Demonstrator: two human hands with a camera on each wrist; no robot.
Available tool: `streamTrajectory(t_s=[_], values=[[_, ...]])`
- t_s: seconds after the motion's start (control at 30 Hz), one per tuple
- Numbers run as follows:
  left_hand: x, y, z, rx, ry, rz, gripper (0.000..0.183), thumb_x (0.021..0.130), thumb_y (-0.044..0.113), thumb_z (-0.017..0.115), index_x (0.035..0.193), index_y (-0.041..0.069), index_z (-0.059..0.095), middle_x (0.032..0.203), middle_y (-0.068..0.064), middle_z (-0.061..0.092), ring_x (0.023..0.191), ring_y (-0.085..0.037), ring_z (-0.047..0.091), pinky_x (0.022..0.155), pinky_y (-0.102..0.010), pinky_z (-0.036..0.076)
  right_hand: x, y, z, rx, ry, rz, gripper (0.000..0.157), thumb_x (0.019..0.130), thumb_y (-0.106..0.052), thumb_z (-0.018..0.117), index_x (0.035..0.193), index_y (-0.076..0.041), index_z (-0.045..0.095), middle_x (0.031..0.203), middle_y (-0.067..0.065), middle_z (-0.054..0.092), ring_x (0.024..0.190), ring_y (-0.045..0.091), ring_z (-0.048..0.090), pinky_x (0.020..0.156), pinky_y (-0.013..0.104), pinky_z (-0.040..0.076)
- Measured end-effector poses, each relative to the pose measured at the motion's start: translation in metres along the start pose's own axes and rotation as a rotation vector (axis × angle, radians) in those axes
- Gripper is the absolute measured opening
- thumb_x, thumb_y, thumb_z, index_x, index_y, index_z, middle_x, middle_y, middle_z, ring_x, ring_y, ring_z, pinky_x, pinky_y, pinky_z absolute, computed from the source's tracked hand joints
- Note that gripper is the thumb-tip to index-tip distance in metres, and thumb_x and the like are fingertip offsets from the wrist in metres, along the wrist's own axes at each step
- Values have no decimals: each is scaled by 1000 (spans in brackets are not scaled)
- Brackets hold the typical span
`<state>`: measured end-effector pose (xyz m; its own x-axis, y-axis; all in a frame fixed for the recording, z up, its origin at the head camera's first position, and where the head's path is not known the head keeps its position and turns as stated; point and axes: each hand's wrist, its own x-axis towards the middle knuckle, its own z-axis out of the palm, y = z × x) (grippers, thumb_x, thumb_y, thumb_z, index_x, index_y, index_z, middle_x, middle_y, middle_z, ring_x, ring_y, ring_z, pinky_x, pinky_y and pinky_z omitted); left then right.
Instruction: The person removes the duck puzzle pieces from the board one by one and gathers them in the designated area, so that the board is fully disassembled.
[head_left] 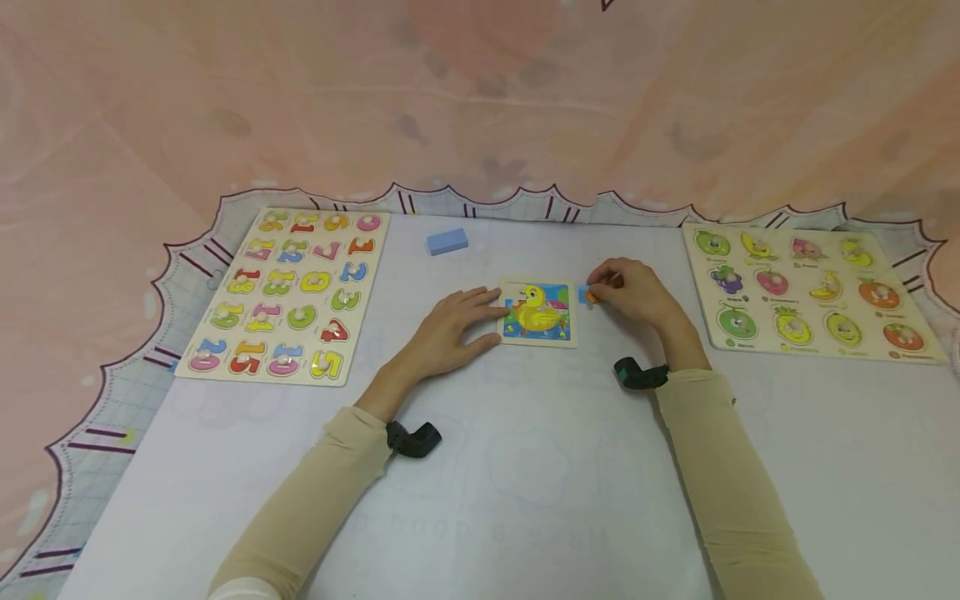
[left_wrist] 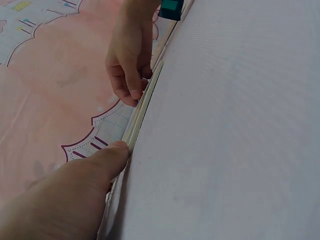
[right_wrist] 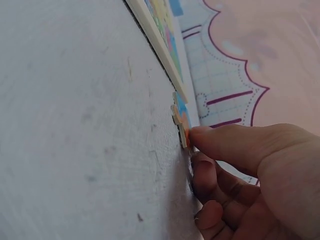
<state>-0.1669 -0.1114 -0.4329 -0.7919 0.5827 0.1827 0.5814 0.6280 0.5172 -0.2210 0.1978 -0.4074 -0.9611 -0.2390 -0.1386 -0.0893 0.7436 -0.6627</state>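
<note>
A small square duck jigsaw puzzle (head_left: 537,317) in a pale wooden frame lies flat on the table in the head view. My left hand (head_left: 453,333) rests at its left side, fingers fairly straight, their tips over the frame; the left wrist view shows the thumb (left_wrist: 112,155) against the frame's edge. Just right of the puzzle, my right hand (head_left: 637,293) pinches a blue and orange jigsaw piece (head_left: 584,295). In the right wrist view the thumb is on top of this piece (right_wrist: 181,122), close by the frame's corner, with the other fingers curled.
A number puzzle board (head_left: 345,333) lies at the left, a fruit puzzle board (head_left: 750,296) at the right. Behind the duck puzzle lies a blue block (head_left: 447,242). A patterned pink cloth (head_left: 480,108) borders the white table (head_left: 510,467) at the back.
</note>
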Motion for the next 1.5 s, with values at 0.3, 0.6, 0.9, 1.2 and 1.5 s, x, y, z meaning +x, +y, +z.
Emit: streamTrajectory(t_s=[0.3,0.6,0.9,1.2,1.5], values=[[-1,0,0,0,4,-9,44,91,35,61,132,20,56,148,-2,42,141,-23,31,117,-45,19,-1,-6,2,51,24,-15,25,96,-26,54,109,-6,61,102,13,63,92,25,55,79,35,43],[-3,-2,2,26,1,-1,45,92,37,59,133,21,55,149,-3,40,142,-24,30,116,-46,20,3,-21,11,108,-33,-91,21,96,-21,55,111,-7,60,108,11,60,96,25,55,79,34,48],[-3,-2,2,56,-25,5,47,93,38,56,138,27,50,151,-2,37,142,-23,28,116,-47,20,3,-36,25,122,-118,-208,21,95,-15,56,113,-7,59,113,10,59,103,25,52,93,41,45],[-2,-2,3,64,-24,26,45,94,38,55,137,27,50,151,-3,36,142,-25,28,116,-49,20,6,-45,36,-55,-178,-288,34,93,-13,56,127,-12,56,112,11,53,99,24,52,91,41,45],[0,-2,3,86,-27,31,46,94,38,55,138,26,50,151,-3,37,142,-25,28,115,-50,21,6,-52,38,-173,-223,-258,40,95,-13,50,133,-23,55,111,12,45,88,24,46,74,33,39]])
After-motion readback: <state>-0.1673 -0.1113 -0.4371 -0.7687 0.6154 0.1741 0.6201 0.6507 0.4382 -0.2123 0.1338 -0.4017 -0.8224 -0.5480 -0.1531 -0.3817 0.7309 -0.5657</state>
